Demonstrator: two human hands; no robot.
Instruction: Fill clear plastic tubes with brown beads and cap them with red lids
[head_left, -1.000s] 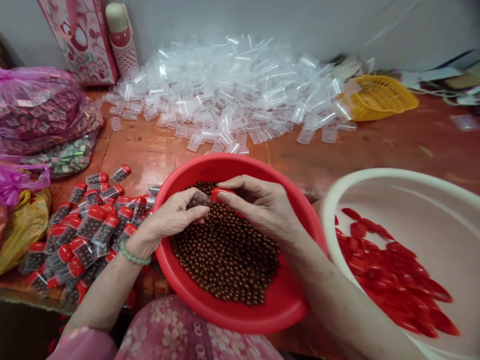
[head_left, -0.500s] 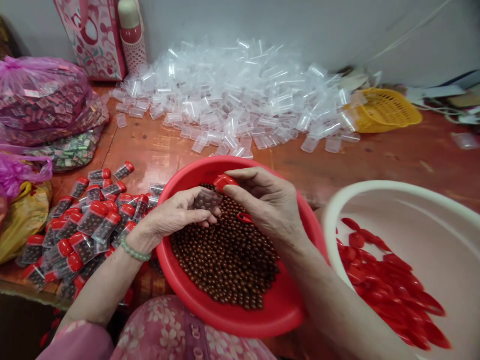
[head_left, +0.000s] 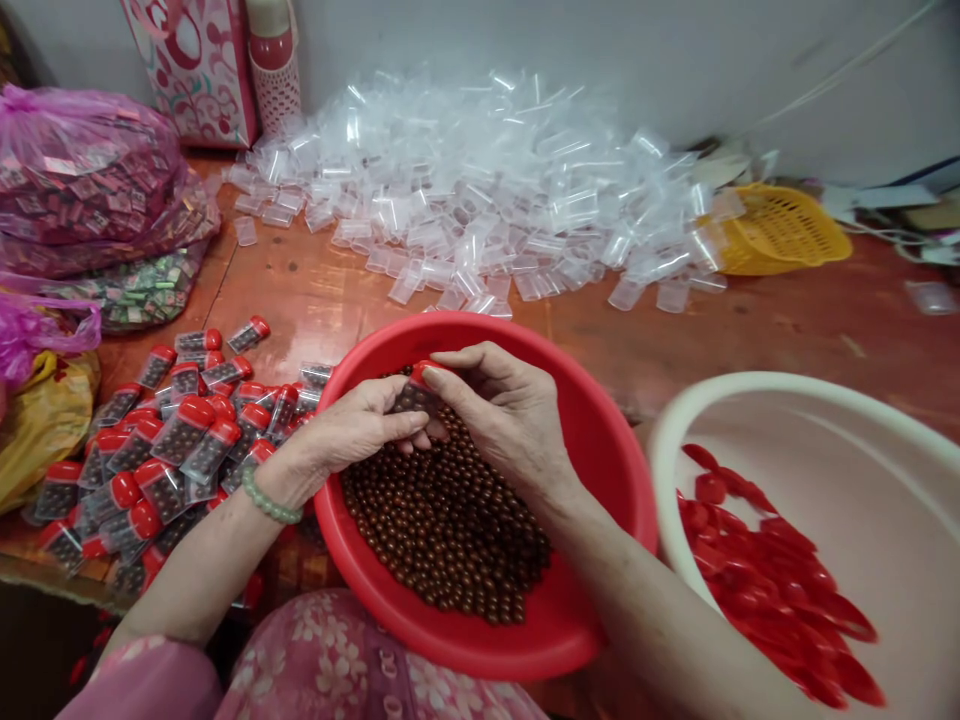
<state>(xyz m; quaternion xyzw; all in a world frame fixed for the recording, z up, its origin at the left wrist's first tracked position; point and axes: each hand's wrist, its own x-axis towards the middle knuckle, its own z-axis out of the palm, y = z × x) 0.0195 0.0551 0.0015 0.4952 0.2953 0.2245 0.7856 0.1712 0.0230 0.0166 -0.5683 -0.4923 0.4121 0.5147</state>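
Over the red basin (head_left: 630,480) of brown beads (head_left: 450,530), my left hand (head_left: 367,425) grips a small clear container (head_left: 414,400) with dark beads inside. My right hand (head_left: 510,415) pinches a red cap (head_left: 424,371) against the container's upper end. Whether the cap is fully seated cannot be seen. A green bead bracelet (head_left: 268,500) circles my left wrist. To the right, a white basin (head_left: 750,385) holds many red caps (head_left: 772,590). Capped, bead-filled containers (head_left: 184,430) lie heaped to the left.
A big pile of clear empty containers (head_left: 480,200) lies along the wall, beside a yellow basket (head_left: 787,230). Plastic bags (head_left: 82,190) of small packets stand at the left, near a patterned bag (head_left: 199,70) and a bottle (head_left: 274,80).
My right hand has moved left and brought the red cap onto the end of the container. My left hand has stayed nearly in place. The view has shifted slightly.
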